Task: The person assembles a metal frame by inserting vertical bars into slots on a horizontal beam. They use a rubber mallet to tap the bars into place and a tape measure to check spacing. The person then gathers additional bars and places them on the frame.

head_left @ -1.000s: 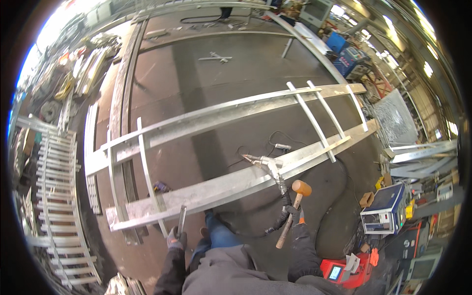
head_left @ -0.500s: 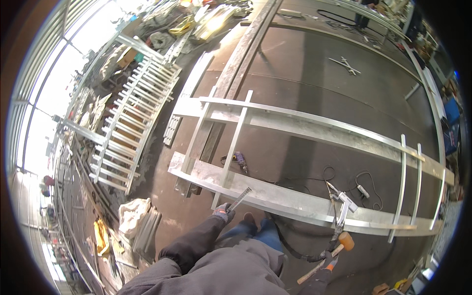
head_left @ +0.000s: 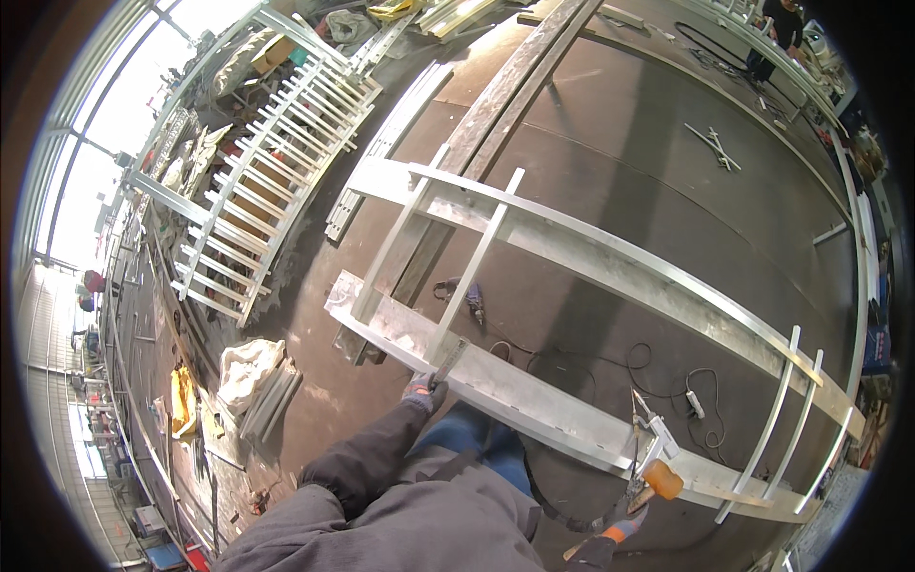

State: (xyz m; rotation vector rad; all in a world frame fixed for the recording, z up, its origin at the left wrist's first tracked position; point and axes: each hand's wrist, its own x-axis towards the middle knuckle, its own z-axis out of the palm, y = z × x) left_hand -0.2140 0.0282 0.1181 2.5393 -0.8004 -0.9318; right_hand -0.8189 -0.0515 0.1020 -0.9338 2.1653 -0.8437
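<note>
My left hand [head_left: 422, 389], in a grey and orange glove, is closed around a flat metal ruler [head_left: 452, 358]. The ruler reaches over the near silver beam [head_left: 534, 405], close to the end of a thin crossbar [head_left: 477, 262]. On the right, my gloved right hand [head_left: 625, 522] grips a mallet [head_left: 664, 480] by its wooden handle; the orange-brown head points up beside the beam's near edge. A white and grey hand tool [head_left: 660, 434] with a dark hose rests on the beam just beyond the mallet.
A far silver beam [head_left: 610, 262] runs alongside, joined by several thin crossbars. Beyond the near beam, a purple power tool [head_left: 475, 300] and a cable with a white plug block [head_left: 695, 405] lie on the floor. Left stands a slatted metal frame [head_left: 276, 181]. A person [head_left: 783, 29] is far right.
My left hand has brought the ruler closer to the crossbar's end, and the ruler now stands steeper. The mallet stays in my right hand, nearer the white tool. The whole view has shifted.
</note>
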